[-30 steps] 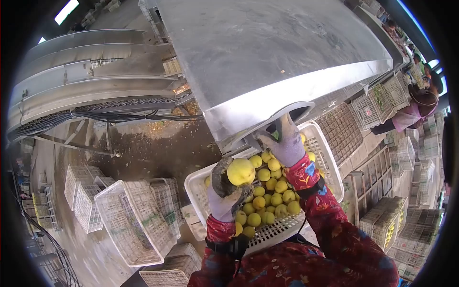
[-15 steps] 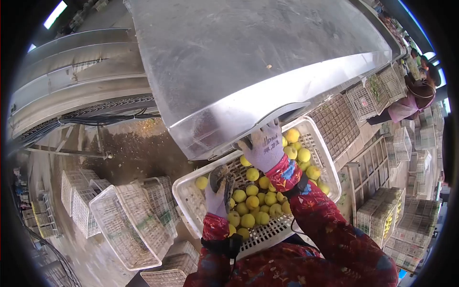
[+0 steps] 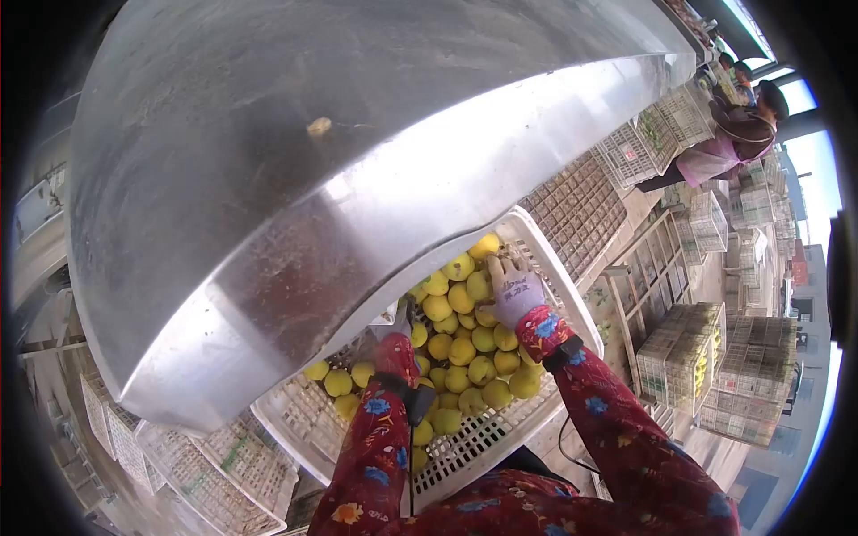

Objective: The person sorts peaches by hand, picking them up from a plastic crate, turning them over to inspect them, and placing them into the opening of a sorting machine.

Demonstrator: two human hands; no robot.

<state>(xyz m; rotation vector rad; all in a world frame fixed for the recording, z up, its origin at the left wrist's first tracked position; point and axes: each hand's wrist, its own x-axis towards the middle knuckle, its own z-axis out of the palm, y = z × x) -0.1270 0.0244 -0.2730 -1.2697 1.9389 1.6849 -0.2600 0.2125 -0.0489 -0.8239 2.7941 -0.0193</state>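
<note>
A white slatted plastic crate (image 3: pixel 474 445) holds several yellow round fruits (image 3: pixel 460 350). My right hand (image 3: pixel 516 291), in a pale glove, lies palm down on the fruits at the crate's far right, fingers spread. My left hand (image 3: pixel 399 327) reaches into the crate's left part; the edge of the metal chute hides most of it, so its fingers cannot be made out. Both arms wear red flowered sleeves with black wrist straps.
A big shiny metal chute (image 3: pixel 313 161) overhangs the crate and fills the upper view. Empty white crates (image 3: pixel 201 469) lie at lower left. Stacked crates of fruit (image 3: pixel 684 348) stand to the right. Another person (image 3: pixel 724 147) works at the far upper right.
The view has swung closer under the chute. My left hand has let go of the large yellow fruit and gone into the crate; my right hand dropped from the chute's mouth onto the fruits.
</note>
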